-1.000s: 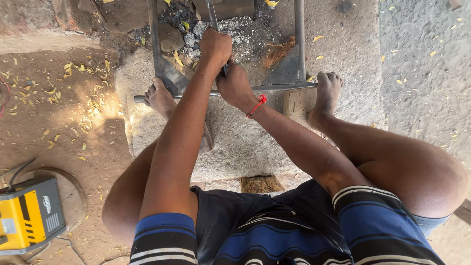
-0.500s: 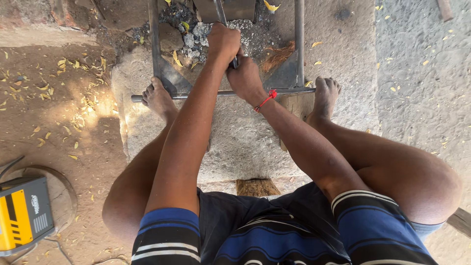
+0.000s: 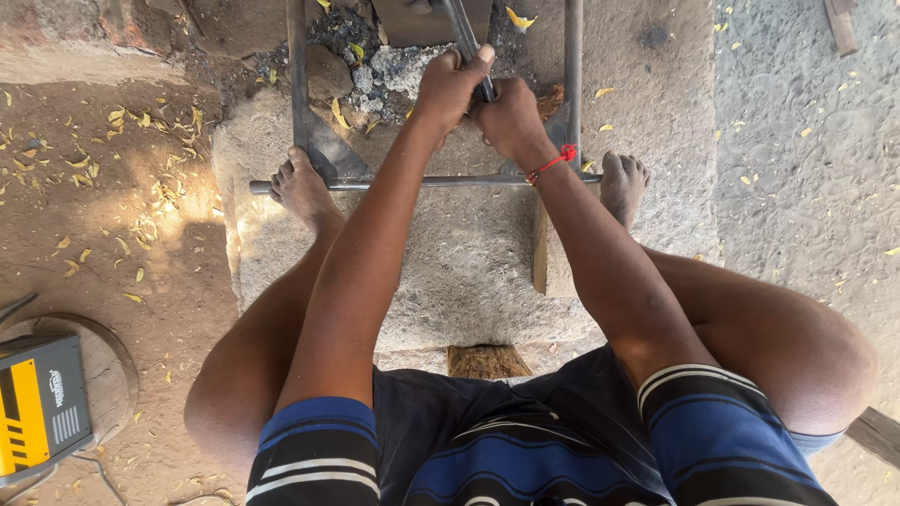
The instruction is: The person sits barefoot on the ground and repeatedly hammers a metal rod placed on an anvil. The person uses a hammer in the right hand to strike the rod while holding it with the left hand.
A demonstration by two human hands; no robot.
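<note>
I sit on the ground with both arms stretched forward over a grey stone slab point(image 3: 469, 272). My left hand point(image 3: 448, 86) and my right hand point(image 3: 506, 117) are both closed around a dark metal bar point(image 3: 461, 28) that runs away from me toward a heap of ash and stones. A red thread circles my right wrist. A rectangular metal frame point(image 3: 298, 84) lies across the slab. Its near crossbar point(image 3: 412, 182) sits just past my bare feet, one at each end.
A yellow and black box-shaped machine point(image 3: 37, 408) rests on a round base at the lower left. Yellow leaves lie scattered over the dirt on the left. A wooden block point(image 3: 548, 262) sits under the frame's right side. Concrete ground spreads to the right.
My view has shifted slightly and both hands have slid a little farther up the bar. The grip on the bar is unchanged.
</note>
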